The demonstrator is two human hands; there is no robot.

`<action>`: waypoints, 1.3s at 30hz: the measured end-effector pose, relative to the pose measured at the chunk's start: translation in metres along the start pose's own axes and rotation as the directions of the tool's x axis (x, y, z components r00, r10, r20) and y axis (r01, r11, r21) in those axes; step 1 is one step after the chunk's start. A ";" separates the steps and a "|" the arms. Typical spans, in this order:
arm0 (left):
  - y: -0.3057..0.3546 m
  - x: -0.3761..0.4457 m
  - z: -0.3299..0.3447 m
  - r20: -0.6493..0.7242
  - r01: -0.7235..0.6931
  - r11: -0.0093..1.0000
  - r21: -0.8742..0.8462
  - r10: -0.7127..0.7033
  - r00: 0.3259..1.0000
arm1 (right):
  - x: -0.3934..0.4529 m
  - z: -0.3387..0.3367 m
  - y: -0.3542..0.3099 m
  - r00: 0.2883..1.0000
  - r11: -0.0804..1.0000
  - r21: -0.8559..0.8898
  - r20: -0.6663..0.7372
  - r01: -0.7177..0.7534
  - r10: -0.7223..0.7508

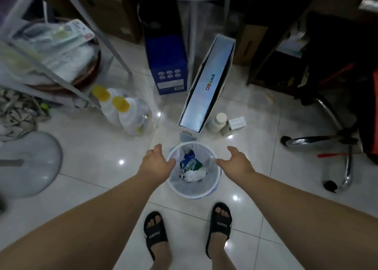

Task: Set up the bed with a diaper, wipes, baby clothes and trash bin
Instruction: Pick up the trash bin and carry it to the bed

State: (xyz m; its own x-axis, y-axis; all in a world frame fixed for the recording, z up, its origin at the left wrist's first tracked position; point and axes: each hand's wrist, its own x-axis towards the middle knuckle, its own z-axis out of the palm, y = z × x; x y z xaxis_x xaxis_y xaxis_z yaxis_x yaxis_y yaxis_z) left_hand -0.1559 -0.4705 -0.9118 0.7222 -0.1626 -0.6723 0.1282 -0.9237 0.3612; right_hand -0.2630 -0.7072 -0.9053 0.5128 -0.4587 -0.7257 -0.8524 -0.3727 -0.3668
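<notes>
A small white trash bin (192, 191) with a clear liner stands on the tiled floor just ahead of my feet. Crumpled paper and a blue-green wrapper lie inside it. My left hand (157, 161) reaches down to the bin's left rim, fingers at the edge. On the opposite side, my right hand (235, 160) has its fingertips touching the right rim. Neither hand plainly grips the rim; the fingers look only slightly bent. Packs of diapers or wipes (55, 45) lie in a round basket at the upper left.
A tall flat box (206, 85) leans behind the bin, beside a blue carton (166, 65). Two yellow-capped bottles (124, 112) stand left, a white jar (217, 122) and small box right. A fan base (26, 163) sits far left, chair legs (327, 141) right.
</notes>
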 end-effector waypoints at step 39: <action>-0.067 0.073 0.097 0.032 0.170 0.969 -0.179 -0.167 0.985 | 0.093 0.083 0.062 0.996 0.997 0.064 0.080 -0.031 0.026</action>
State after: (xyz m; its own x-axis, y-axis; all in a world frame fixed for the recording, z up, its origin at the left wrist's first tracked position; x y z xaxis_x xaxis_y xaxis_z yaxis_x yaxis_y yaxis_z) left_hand -0.1777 -0.4547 -1.0480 0.6682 -0.0171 -0.7438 0.3691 -0.8604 0.3513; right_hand -0.2768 -0.7058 -1.0440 0.4807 -0.4022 -0.7792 -0.8727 -0.3057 -0.3806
